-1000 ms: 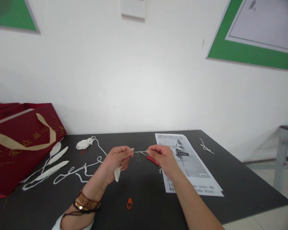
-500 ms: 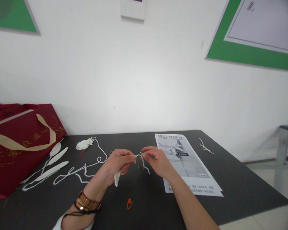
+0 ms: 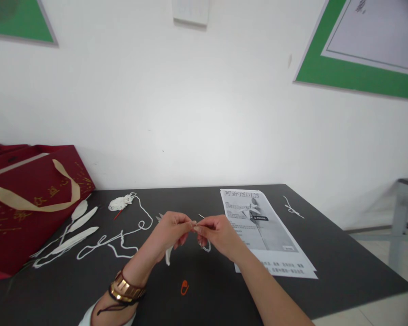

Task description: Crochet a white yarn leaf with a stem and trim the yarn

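My left hand (image 3: 172, 230) is closed in a pinch, with a white crocheted petal (image 3: 168, 256) hanging below its palm. Thumb and forefinger of my right hand (image 3: 219, 233) pinch close against the left fingertips, at the white yarn. A loop of white yarn (image 3: 207, 247) dangles under the right fingers. Just above the right forefinger a thin metal needle (image 3: 201, 216) sticks out; its other end is hidden. The exact spot between the fingertips is covered. On the table below lies an orange stitch marker (image 3: 184, 287).
Left of my hands lie a ball of white yarn (image 3: 120, 203), a red stick (image 3: 118, 214) and several white petals (image 3: 83, 219) beside a red bag (image 3: 37, 181). Scissor tips (image 3: 159, 218) show behind my left hand. Printed sheets (image 3: 275, 235) and a knotted white string (image 3: 292, 208) lie right.
The hands have come together, fingertips now meeting where a strand of yarn stretched between them before. The yarn tail under the right hand now hangs as a loop.
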Tool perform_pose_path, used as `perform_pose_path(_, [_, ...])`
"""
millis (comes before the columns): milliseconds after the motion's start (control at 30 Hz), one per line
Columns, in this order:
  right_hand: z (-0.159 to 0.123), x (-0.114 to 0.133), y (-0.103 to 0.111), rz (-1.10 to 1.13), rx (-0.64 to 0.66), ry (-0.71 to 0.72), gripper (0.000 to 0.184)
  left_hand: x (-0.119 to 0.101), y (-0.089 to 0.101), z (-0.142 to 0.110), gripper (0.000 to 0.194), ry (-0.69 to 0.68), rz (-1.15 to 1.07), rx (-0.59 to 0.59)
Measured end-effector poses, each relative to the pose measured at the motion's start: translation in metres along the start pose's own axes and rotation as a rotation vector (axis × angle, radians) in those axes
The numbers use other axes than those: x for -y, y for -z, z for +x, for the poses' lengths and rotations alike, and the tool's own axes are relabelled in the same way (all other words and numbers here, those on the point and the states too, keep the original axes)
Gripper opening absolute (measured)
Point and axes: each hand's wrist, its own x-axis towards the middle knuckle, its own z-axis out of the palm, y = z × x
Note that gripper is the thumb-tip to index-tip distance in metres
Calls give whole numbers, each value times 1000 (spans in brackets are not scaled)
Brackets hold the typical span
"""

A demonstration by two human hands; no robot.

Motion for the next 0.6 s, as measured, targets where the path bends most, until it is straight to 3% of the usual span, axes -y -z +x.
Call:
perform_pose_path(233, [-1,-2,0,-262,-55,78,22,1,-2,-1,38,30,0,72])
perform_pose_path(400, [-7,8,1,-558,-192,296,21,-6,0,-5,27,5,-123,73])
perform_pose_path(533, [-10,7,1,-880,-171,517,22,-2,5,-3,23,95,-170,59])
perform_pose_path(600, [-11,3,1,-1066,-139,628,20,2,8,1,20,179,-281,135])
